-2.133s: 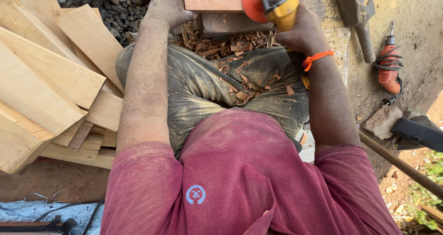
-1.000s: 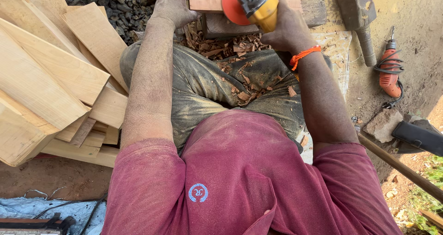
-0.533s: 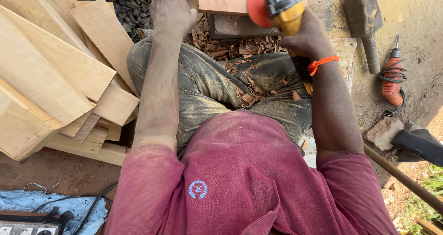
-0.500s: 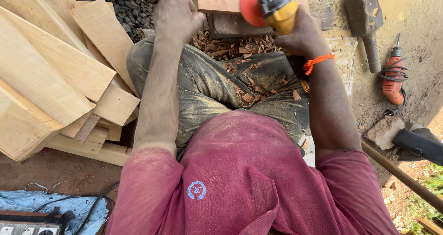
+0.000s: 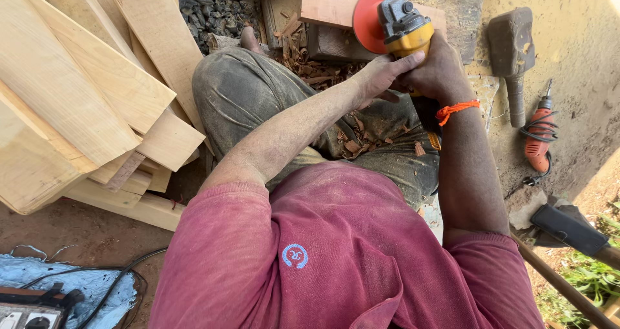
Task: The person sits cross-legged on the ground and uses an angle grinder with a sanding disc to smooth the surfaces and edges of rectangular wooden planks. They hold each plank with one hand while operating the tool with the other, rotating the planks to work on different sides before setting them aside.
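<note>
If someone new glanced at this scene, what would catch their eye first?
Probably the yellow angle grinder with its red disc, top centre, gripped by both the left hand and the right hand. Next, the pale planks stacked at left and the orange drill lying at right.

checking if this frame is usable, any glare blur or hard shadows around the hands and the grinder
Head view: even daylight, sharp on both the left hand and right hand gripping the yellow grinder; slight overexposure on the sandy ground at the top right corner; soft shadow beneath the wooden planks; mild wide-angle stretch at the edges.
</note>
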